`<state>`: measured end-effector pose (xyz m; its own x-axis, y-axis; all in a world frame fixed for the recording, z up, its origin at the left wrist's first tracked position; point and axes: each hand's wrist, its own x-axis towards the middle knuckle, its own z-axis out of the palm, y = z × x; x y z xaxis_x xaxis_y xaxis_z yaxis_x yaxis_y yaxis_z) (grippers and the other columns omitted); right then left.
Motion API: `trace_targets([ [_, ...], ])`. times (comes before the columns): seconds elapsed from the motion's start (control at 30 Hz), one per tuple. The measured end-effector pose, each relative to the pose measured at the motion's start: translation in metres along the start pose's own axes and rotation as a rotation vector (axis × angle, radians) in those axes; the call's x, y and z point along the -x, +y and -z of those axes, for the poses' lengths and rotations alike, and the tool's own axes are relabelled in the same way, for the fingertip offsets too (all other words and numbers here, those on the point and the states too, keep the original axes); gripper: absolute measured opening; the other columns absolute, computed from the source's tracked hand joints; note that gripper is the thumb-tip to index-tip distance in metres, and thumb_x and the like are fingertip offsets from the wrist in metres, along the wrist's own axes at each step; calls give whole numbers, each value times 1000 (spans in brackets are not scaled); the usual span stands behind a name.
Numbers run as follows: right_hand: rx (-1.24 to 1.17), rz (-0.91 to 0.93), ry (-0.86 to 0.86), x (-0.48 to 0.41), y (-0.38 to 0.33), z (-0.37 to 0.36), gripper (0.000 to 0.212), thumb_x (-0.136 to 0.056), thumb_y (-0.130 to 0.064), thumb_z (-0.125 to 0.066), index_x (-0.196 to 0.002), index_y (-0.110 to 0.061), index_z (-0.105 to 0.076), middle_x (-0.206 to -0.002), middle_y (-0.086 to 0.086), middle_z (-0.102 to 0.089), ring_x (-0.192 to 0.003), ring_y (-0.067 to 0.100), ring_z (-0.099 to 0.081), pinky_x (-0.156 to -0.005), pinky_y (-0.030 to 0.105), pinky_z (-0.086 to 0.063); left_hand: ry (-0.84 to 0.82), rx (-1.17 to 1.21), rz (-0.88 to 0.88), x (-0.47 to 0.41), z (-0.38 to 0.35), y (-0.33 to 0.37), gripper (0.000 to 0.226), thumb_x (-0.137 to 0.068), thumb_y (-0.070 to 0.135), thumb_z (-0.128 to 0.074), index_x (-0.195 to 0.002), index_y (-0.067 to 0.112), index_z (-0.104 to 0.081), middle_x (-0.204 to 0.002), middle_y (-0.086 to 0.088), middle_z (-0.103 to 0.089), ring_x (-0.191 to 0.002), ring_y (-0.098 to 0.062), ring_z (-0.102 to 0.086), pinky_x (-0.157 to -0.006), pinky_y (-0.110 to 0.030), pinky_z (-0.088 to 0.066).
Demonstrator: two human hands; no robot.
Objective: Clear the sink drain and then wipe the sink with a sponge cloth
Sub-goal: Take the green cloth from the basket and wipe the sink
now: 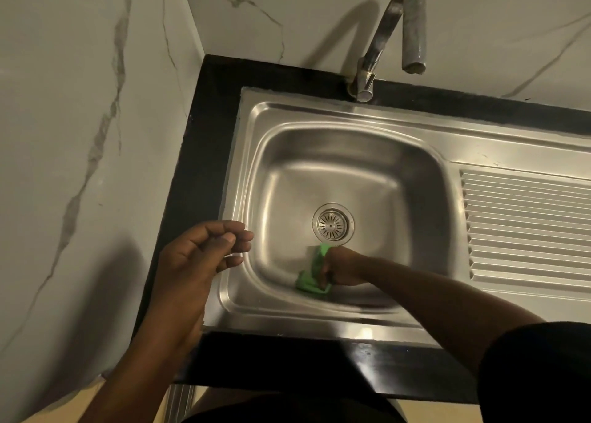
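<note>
A stainless steel sink (pixel 323 128) is set in a black counter. Its round drain strainer (pixel 333 222) sits in the middle of the basin floor and looks free of debris. My right hand (pixel 343 267) is down in the basin, just below the drain, gripping a green sponge cloth (pixel 311 277) that presses against the near part of the basin floor. My left hand (pixel 198 256) hovers above the sink's left rim with fingers loosely curled, thumb touching the fingertips, and nothing in it.
A curved metal faucet (pixel 383 35) rises from the back rim, its spout over the basin. A ribbed draining board (pixel 524 224) lies to the right. Marble-patterned walls (pixel 80 118) close in at left and behind. The black counter edge (pixel 287 358) runs along the front.
</note>
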<state>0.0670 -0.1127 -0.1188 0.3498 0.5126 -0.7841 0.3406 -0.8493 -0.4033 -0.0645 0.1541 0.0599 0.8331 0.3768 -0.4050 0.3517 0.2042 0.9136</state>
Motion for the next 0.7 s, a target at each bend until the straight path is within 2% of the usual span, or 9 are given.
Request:
trace_targets([
  [0.1,144,-79,-70,20,31,14,23,-81,-1,-66,-93,-11,-83,-97,10,-79,-93,23,-72,-79,27,-55,-2,-1,0,2,2,1,34,-105,5,-57,-99,27,-83,-104,-7,-83,-101,-25,-80,-90,-41,-58],
  [0.2,204,-204,-65,37,58,33,19,-89,-8,-70,-107,-4,-77,-114,17,-75,-108,31,-70,-87,32,-52,-16,-1,8,4,2,0,34,-105,4,-57,-100,26,-83,-104,-7,-83,-101,-26,-80,-91,-42,-58],
  [0.27,210,-283,52,50,76,43,24,-93,-16,-70,-114,-4,-72,-122,18,-71,-113,32,-68,-85,30,-49,-26,-2,12,5,0,-1,34,-104,4,-56,-100,25,-83,-104,-7,-83,-101,-25,-80,-91,-43,-58],
  [0.33,169,-354,226,59,92,51,28,-98,-19,-62,-120,-3,-68,-126,22,-67,-117,36,-66,-91,34,-50,-38,-2,15,7,-1,-1,34,-104,3,-56,-100,24,-83,-104,-7,-83,-101,-25,-79,-91,-43,-59],
  [0.43,172,-407,403,62,97,56,17,-94,-17,-60,-103,-6,-71,-112,23,-70,-107,41,-69,-85,37,-53,-46,-5,18,10,-2,-1,33,-104,3,-56,-100,22,-82,-104,-7,-83,-101,-26,-79,-92,-44,-59],
  [0.5,170,-441,367,57,88,51,20,-98,-19,-59,-112,-7,-68,-121,23,-68,-114,40,-67,-92,40,-53,-56,-18,10,11,-3,0,32,-104,3,-56,-100,21,-82,-104,-7,-83,-100,-25,-79,-91,-44,-60],
  [0.6,175,-496,200,47,65,34,37,-104,-26,-54,-134,-4,-59,-140,19,-60,-131,36,-58,-108,39,-46,-65,-24,-12,13,-2,3,33,-104,3,-56,-99,23,-82,-104,-6,-83,-100,-25,-79,-90,-40,-61],
  [0.7,158,-531,26,38,34,15,42,-98,-21,-62,-136,-2,-59,-139,15,-62,-129,32,-60,-103,36,-48,-67,-13,-32,15,-1,6,34,-105,4,-56,-99,24,-83,-104,-6,-83,-100,-24,-80,-85,-31,-65],
])
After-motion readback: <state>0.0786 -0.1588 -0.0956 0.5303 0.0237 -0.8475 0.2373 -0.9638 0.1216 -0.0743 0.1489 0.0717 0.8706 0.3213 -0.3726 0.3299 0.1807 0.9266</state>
